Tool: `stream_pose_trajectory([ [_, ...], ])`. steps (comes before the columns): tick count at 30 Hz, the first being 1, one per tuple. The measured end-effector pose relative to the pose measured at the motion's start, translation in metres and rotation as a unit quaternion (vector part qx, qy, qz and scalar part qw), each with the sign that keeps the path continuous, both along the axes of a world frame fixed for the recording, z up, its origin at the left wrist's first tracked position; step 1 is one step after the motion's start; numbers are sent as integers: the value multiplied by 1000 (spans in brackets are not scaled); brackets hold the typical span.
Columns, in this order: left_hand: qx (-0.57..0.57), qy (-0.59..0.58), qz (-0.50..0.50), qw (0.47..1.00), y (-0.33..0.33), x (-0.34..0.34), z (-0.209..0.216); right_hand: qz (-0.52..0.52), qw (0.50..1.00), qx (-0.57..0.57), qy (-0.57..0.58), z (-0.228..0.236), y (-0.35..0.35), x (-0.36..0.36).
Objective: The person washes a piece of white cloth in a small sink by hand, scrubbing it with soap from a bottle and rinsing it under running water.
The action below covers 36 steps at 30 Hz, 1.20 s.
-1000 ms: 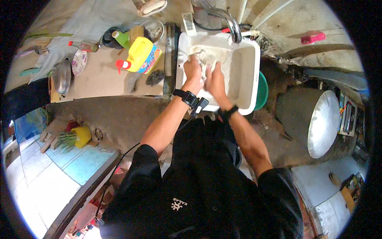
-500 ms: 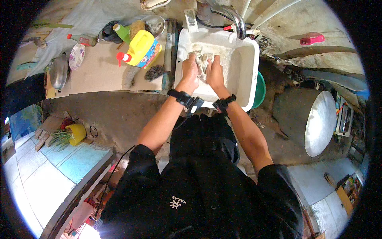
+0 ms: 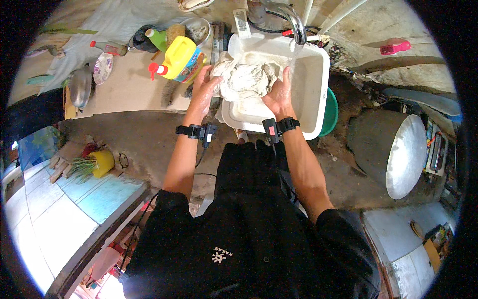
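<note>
A wet, whitish cloth (image 3: 244, 79) is bunched between my two hands above the white sink (image 3: 323, 99). My left hand (image 3: 202, 92) grips its left end, with the thumb on top, out past the basin's left rim. At the cloth's right end, my right hand (image 3: 280, 94) holds it from the side, palm turned inward and fingertips pointing up. The curved metal faucet (image 3: 298, 30) hangs over the basin just beyond my right hand. The cloth covers part of the basin and hides some of my fingers.
On the counter (image 3: 134, 92) to the left stand a yellow jug with a red cap (image 3: 179, 57), a green bottle (image 3: 157, 40) and a metal bowl (image 3: 79, 85). A green basin (image 3: 330, 114) shows beside the sink. A large metal pot (image 3: 383, 149) lies to the right.
My hands have moved apart, the left one going left past the sink's rim. The cloth, squeezed small between them before, is now spread wider and bulkier.
</note>
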<state>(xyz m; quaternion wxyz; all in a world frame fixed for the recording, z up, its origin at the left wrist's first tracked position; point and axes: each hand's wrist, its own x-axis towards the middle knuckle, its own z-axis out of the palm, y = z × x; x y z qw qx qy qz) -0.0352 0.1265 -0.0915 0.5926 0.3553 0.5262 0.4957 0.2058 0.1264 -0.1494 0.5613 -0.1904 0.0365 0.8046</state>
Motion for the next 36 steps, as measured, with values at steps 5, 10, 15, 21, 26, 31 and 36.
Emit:
stream_pose_trajectory([
  [5,-6,68,-40,997,14,2,-23,11,960,-115,-255,-45,19,26],
  [10,-86,61,-14,994,21,9,-92,-17,987,-67,-144,-18,30,49],
  [15,-133,281,-80,947,35,44,-121,-28,990,-36,-136,3,36,68],
  [21,127,447,-220,857,47,112,-117,-41,991,-66,-107,16,38,72],
  [26,217,414,-223,855,62,147,-97,-39,989,-109,-89,23,40,74],
  [31,155,419,-192,874,62,192,-54,-103,966,164,-171,-81,33,111],
  [36,92,429,-130,889,69,181,-62,-76,992,-80,-55,-17,21,104],
])
